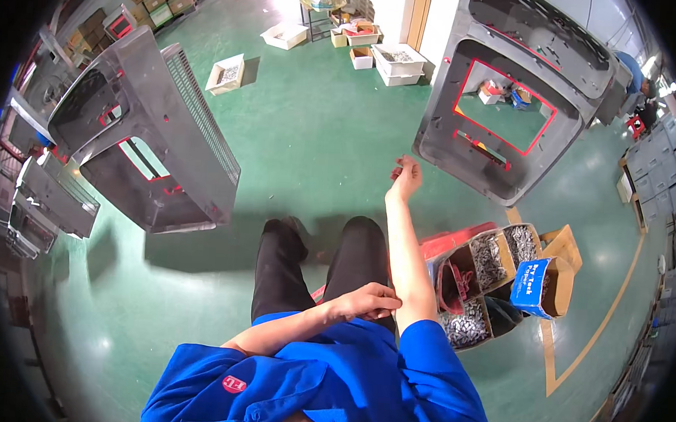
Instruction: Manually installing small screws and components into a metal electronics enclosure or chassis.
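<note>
My left hand (369, 301) is curled, its fingertips touching my right forearm just below the elbow; nothing shows in it. Stretched forward, my right hand (406, 178) has its fingers bent in, with a small reddish spot at them that I cannot make out. Ahead on the right of that hand stands a large dark grey housing panel (433, 132) with a red-edged rectangular opening. Below it, beside my right arm, sits a divided box (504, 252) full of small grey parts. A blue carton (529, 287) with an open top is set on its right side.
Another grey housing (196, 171) with vented side stands on the left, and more panels (59, 199) are behind it. White trays (227, 75) of small parts lie on the green floor (304, 126). Grey bins (657, 161) are stacked at the far right.
</note>
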Demonstrator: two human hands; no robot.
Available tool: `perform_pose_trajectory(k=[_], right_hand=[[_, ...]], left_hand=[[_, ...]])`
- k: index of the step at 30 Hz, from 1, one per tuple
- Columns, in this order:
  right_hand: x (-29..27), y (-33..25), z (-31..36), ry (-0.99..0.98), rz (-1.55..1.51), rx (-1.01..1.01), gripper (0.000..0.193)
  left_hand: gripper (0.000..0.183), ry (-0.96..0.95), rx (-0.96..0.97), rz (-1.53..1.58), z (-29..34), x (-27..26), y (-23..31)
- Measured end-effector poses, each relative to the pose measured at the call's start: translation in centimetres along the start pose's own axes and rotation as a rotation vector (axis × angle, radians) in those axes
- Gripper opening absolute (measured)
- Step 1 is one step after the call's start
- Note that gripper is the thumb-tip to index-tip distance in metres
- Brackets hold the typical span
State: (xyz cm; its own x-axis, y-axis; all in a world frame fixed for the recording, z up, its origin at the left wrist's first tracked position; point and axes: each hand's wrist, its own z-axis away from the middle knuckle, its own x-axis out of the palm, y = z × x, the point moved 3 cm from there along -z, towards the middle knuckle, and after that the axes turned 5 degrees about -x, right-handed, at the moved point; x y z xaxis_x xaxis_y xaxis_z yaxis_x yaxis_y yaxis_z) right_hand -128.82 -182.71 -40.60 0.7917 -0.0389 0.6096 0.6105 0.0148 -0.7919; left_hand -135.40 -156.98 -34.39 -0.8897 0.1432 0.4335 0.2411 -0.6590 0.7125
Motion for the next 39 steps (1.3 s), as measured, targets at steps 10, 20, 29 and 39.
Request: perform_pose_trajectory(k=[10,20,29,39], right_hand=[[-1.4,-6.9,13.5,-1.037,0.590,0.097,0.009],[-1.4,-10.7,19.0,-1.064,1.112,-0.357,0.022],[-2.3,-11.7,20.5,-1.092,1.116,-0.501,0.012],[0.3,-13.0,22.4,-1.274,1.159,-0.747,0.010]], left_hand=[[0.022,0.291,0.296,0.432,2.8,-7.9,-2.5],[0.019,0.408,0.469,0.592,2.2,-8.7,-1.7],[0.025,0.549,0.459,0.537,1.6,-6.8,-2.4],[0.024,0.469,0.592,0.727,2.7,-6.5,-1.9]])
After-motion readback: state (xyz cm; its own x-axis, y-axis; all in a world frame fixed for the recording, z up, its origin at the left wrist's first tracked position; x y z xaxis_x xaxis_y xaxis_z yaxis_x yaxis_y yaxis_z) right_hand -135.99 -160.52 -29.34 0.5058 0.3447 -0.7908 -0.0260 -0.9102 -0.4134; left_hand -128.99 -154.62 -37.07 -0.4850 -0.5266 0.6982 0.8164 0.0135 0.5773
